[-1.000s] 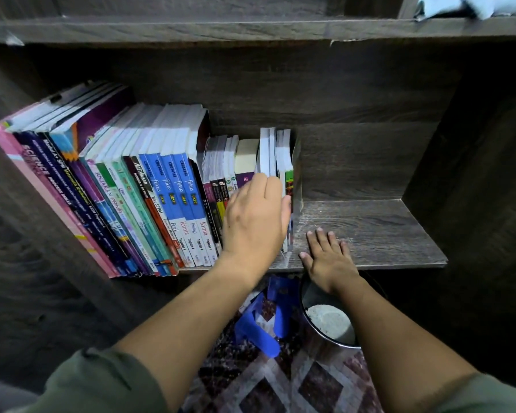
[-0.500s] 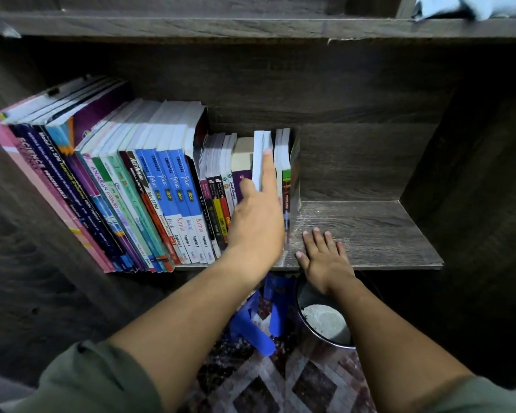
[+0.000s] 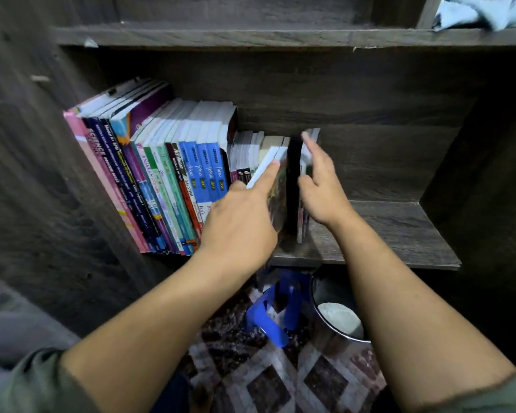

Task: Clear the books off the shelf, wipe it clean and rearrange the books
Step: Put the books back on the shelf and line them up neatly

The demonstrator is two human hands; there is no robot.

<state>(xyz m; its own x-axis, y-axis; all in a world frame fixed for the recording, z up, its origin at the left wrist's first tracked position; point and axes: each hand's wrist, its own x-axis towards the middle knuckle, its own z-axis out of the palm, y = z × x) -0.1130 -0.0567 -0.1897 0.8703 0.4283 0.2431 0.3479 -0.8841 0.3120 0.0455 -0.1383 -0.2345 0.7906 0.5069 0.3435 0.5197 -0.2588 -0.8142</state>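
Dark wood shelf (image 3: 385, 231) carries the books (image 3: 167, 174), left of my hands. My left hand (image 3: 242, 225) grips a tilted book (image 3: 277, 201); across a gap, my right hand (image 3: 322, 189) pinches the end books (image 3: 303, 226). Patterned rug (image 3: 280, 383) lies below.

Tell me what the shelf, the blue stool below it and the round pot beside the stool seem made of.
The shelf: matt grey-brown board with streaky grain, probably laminate or veneer, perhaps solid wood. The blue stool: likely plastic, from its even bright colour and smooth surface. The round pot: probably metal, from its thin shiny rim.
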